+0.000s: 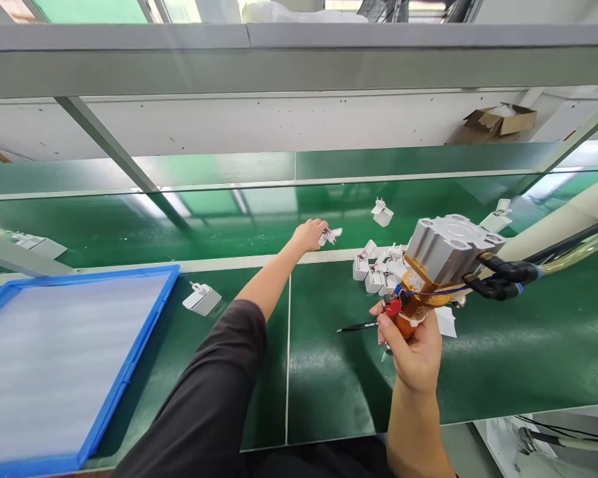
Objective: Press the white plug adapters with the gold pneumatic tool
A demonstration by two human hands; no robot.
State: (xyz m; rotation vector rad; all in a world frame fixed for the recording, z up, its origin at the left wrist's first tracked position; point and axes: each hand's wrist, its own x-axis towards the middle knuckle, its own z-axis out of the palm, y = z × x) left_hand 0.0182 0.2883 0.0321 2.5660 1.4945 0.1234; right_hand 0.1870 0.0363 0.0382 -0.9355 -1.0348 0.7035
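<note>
A: Hands?
B: Left hand (309,236) is pinching a white plug piece (333,236) at its fingertips; right hand (414,350) is gripping a hose-fed tool (446,244). Supporting the tool's weight steadily is probably helping.
A: Containers?
B: Nearer than the left hand, leftward, a blue-rimmed tray (127,365) is showing a flat white base; beyond the right hand, a cardboard box (519,124) is holding something pale (503,111).

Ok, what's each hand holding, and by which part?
The right hand grips the silver-and-orange tool by its orange lower body. The left hand holds a small white piece; which part it pinches can't be told.
</note>
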